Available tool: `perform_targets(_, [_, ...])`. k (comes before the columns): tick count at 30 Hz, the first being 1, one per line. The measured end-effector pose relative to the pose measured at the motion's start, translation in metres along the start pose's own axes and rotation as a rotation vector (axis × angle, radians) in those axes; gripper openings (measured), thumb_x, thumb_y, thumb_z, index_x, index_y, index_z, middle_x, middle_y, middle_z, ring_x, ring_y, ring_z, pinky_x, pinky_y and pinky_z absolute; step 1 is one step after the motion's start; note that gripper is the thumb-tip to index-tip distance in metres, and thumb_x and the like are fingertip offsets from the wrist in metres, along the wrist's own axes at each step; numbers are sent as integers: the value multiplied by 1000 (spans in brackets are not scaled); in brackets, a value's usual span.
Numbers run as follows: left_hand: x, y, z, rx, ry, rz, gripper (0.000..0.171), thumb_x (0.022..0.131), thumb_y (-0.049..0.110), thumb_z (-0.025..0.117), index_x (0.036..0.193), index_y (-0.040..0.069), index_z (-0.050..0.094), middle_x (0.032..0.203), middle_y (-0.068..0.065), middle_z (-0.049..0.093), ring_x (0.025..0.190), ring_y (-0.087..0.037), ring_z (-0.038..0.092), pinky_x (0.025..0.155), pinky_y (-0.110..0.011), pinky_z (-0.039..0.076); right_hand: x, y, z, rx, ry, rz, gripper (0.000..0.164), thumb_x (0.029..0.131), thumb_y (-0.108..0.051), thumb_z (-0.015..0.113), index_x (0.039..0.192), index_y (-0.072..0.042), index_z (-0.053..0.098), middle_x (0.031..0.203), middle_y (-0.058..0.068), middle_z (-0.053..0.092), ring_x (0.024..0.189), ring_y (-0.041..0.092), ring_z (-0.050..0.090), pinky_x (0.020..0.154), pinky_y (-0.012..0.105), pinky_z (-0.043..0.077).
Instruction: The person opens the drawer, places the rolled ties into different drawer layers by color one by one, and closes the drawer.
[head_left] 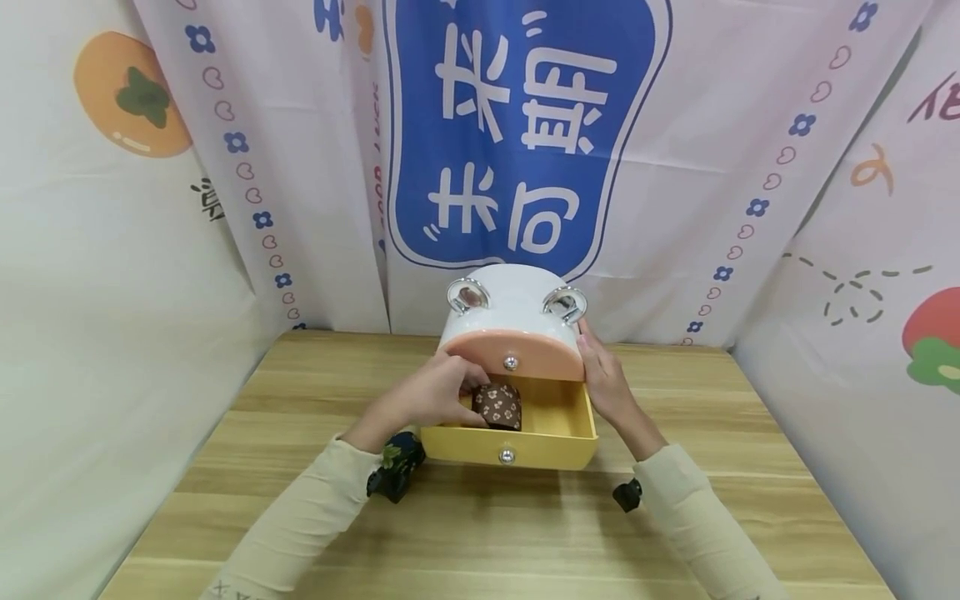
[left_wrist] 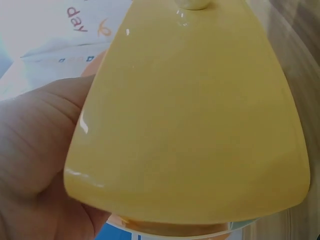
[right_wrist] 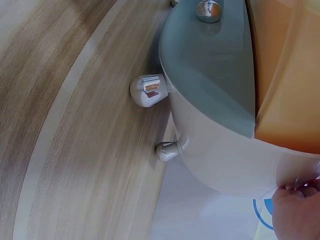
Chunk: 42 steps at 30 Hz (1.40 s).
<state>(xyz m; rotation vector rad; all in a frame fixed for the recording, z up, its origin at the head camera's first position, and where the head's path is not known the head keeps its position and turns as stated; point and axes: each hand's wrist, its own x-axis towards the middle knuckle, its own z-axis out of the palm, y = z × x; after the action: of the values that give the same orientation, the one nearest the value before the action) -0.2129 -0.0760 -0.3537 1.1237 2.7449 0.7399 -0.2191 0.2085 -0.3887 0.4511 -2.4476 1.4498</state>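
Note:
A small white cabinet (head_left: pixel 517 293) with a rounded top stands at the back of the table. Its peach upper drawer (head_left: pixel 543 350) is closed, and the yellow drawer (head_left: pixel 551 450) below is pulled out. Inside that drawer, at its left half, lies a brown bundle (head_left: pixel 498 406) with cream flowers. My left hand (head_left: pixel 438 392) reaches over the drawer's left side, its thumb and fingers about the bundle; the left wrist view hides the bundle behind the drawer front (left_wrist: pixel 190 115). My right hand (head_left: pixel 607 379) rests against the cabinet's right side, fingers extended along it.
Two chrome rings (head_left: pixel 564 305) stick out from the cabinet's top. In the right wrist view, a blue-grey drawer front (right_wrist: pixel 212 65) and silver feet (right_wrist: pixel 149 90) show. Printed cloth (head_left: pixel 675 167) hangs behind the wooden table (head_left: pixel 525 542).

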Motion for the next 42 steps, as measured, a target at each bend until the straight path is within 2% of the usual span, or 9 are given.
perform_targets(5, [1,3,2,45,-19,19,39,69,27,87,99,9,72,89,5,73,80,-10,66,71,-22,53,0,0,2,4,-5,2,51,107,-27,29,151,-4,23,160,8,22,149,24,22,121,42,19])
perform_targets(11, [0,5,2,102,-30,39,38,71,31,86,98,10,71,87,4,72,75,-12,63,66,-19,47,2,1,5,25,-13,-5,50,107,-26,29,151,-4,23,160,8,21,149,24,21,122,42,18])
perform_targets(17, [-3,7,-2,134,-56,31,33,72,31,85,93,11,70,80,0,68,66,-6,50,60,-20,42,10,32,10,2,-22,4,52,105,-43,26,153,-24,20,161,-6,18,150,17,19,122,41,17])
perform_targets(22, [-8,11,-9,135,-22,36,35,72,33,84,96,10,72,87,0,72,74,-11,58,69,-24,47,13,31,1,-88,-39,50,56,102,-55,26,152,-32,22,160,-6,23,149,21,23,121,45,20])
perform_targets(28, [-26,26,-25,140,67,-47,31,79,35,78,100,13,73,85,4,71,69,-6,56,64,-22,48,16,23,-9,-92,-76,43,62,101,-53,33,153,-21,24,160,-1,24,149,24,23,122,44,19])
perform_targets(30, [-35,34,-30,130,104,-55,25,82,35,76,96,15,73,83,7,71,63,-3,56,60,-20,48,17,19,-12,-92,-100,32,63,101,-52,35,153,-19,22,161,1,23,149,25,23,121,45,20])
perform_targets(33, [-50,47,-34,116,138,-40,16,85,36,72,88,20,75,77,12,72,56,3,57,55,-16,49,18,12,-15,-83,-152,24,64,100,-52,39,154,-23,20,161,2,22,149,25,23,120,47,23])
perform_targets(38, [-66,63,-29,64,103,-4,14,86,35,71,76,24,72,72,15,70,60,9,60,58,-12,50,21,5,-23,-92,-211,24,67,98,-51,44,155,-27,18,162,1,18,150,29,19,118,55,23])
perform_targets(42, [-73,68,-12,31,61,-7,15,85,34,72,77,22,73,73,13,71,63,9,60,61,-11,50,23,2,-26,-121,-230,16,68,95,-52,52,153,-31,23,162,-1,20,150,29,20,117,56,24])
